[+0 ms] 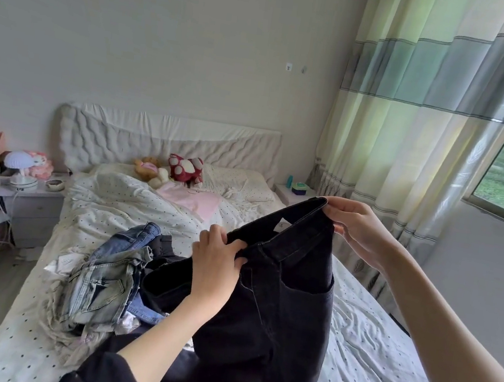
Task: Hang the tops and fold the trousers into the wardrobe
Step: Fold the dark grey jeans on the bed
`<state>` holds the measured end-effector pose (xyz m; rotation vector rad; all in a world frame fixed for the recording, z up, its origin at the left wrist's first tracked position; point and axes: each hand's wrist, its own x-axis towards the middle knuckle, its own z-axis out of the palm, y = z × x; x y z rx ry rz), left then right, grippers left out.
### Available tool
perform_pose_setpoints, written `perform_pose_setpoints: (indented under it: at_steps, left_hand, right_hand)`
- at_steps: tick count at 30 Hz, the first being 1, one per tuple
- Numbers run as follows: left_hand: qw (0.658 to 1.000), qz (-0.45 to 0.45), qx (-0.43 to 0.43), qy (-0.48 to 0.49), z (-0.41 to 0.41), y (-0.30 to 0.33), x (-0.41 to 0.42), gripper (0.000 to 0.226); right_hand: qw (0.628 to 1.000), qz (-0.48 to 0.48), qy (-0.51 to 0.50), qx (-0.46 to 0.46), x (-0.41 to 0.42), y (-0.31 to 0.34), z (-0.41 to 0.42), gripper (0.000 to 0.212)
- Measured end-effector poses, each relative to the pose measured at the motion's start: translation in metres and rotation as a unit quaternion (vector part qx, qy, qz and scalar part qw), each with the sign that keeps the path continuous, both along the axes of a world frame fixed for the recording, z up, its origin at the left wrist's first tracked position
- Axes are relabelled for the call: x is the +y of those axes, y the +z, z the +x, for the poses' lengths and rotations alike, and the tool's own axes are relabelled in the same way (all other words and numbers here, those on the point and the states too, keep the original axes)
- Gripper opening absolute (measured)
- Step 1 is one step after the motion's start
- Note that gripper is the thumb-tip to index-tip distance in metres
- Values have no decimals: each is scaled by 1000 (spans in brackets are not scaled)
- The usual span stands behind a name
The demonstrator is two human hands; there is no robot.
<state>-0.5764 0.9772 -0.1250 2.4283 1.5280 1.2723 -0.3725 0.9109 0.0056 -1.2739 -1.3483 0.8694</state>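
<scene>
Above the near end of the bed [383,355], at centre frame, a pair of black jeans [276,307] is held up by its waistband, the legs hanging down out of frame at 6 o'clock. The left hand [217,270] grips the waistband at its lower left end, fingers curled over the band near the fly, thumb across the front. The right hand [355,228] pinches the opposite end of the band at about 2 o'clock from the left, thumb on top, fingers tucked beneath; it sits higher, so the band slopes up to the right. Both forearms enter from 6 o'clock, raised and bent, with dark sleeves at the lower edge. Judgement: the trouser-folding step is in hand, at the stage of opening the garment out before any fold; no fold is made yet. The next move likely calls for levelling the two hands, drawing the band taut so the legs hang straight, then bringing the legs together or laying the garment flat on bare sheet at 4 o'clock. At 9 o'clock from the left hand lies a heap of pale and blue denim [108,280] with other clothes, not yet dealt with. No wardrobe is in view, so the stowing place cannot be told. Soft toys [169,169] lie at 12 o'clock by the headboard [167,137].
</scene>
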Motion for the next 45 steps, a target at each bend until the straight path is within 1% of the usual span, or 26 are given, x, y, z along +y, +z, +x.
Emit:
perform_pose_setpoints:
  at_steps: [3,6,8,10,12,15,17,19,21,22,24,26,27,28,31,33,35,36,37,38,40,42,43,45]
  left_hand:
    - [994,-70,-62,-60,0,-1,-1,19]
    - [973,-129,-136,-134,-4,-3,4,15]
    - [957,-164,-162,-176,-8,-3,8,12]
    - [946,-189,-173,-198,-11,-2,11,8]
    - [954,-169,-167,-184,-11,1,13,7]
    - [975,-122,-141,-117,-9,3,16,12]
    - [977,-137,-128,-96,-8,7,19,27]
    - [970,-175,-131,-109,-7,12,20,45]
    - [965,-204,-121,-109,-5,16,19,53]
    - [967,-210,-104,-102,-4,17,19,51]
    - [969,-208,-80,-106,-5,19,17,34]
    - [959,-226,-88,-149,-8,21,13,15]
    - [952,-236,-90,-171,-10,22,11,8]
    - [949,-243,-82,-183,-13,21,9,6]
    - [948,-248,-64,-186,-21,19,5,14]
    - [945,-252,-75,-194,-28,22,6,22]
    - [945,-253,-66,-196,-35,28,7,25]
    - [947,-252,-47,-194,-40,30,8,21]
    - [951,-246,-16,-188,-45,30,9,10]
    - [953,-244,21,-178,-50,28,9,7]
    - [951,-258,90,-146,-67,17,6,36]
    - [942,-285,132,-123,-86,3,3,58]
    - [934,-309,134,-122,-95,-4,1,66]
    - [915,-359,105,-149,-109,-19,-5,75]
  right_hand:
    - [1000,-2,-5,10,-2,1,2,22]
    - [1000,-1,-14,9,-4,-1,6,23]
    - [1000,2,-26,6,-5,-1,10,24]
    - [1000,4,-27,1,-7,0,11,25]
    - [1000,5,-24,-7,-9,2,11,25]
    - [1000,13,-20,-4,-11,3,8,25]
    - [999,25,-21,9,-14,5,9,26]
    - [999,32,-26,17,-19,8,11,25]
    - [999,41,-28,17,-21,10,13,24]
    - [998,45,-30,15,-23,10,13,23]
    - [998,51,-46,8,-25,9,14,23]
    - [996,51,-76,-19,-27,8,15,22]
    - [993,50,-93,-47,-29,7,16,22]
    - [990,48,-107,-80,-29,5,16,23]
    - [977,44,-122,-169,-31,2,11,22]
    - [971,48,-127,-197,-33,3,7,21]
    - [963,54,-137,-225,-35,6,4,22]
    - [955,57,-147,-250,-37,8,2,21]
    - [946,59,-158,-279,-38,9,1,20]
    - [937,60,-168,-301,-39,10,-1,18]
    - [924,62,-192,-324,-42,9,-3,14]
    - [919,70,-219,-321,-47,8,-2,17]
    - [917,74,-233,-315,-49,8,-1,17]
    - [912,80,-259,-308,-52,9,0,17]
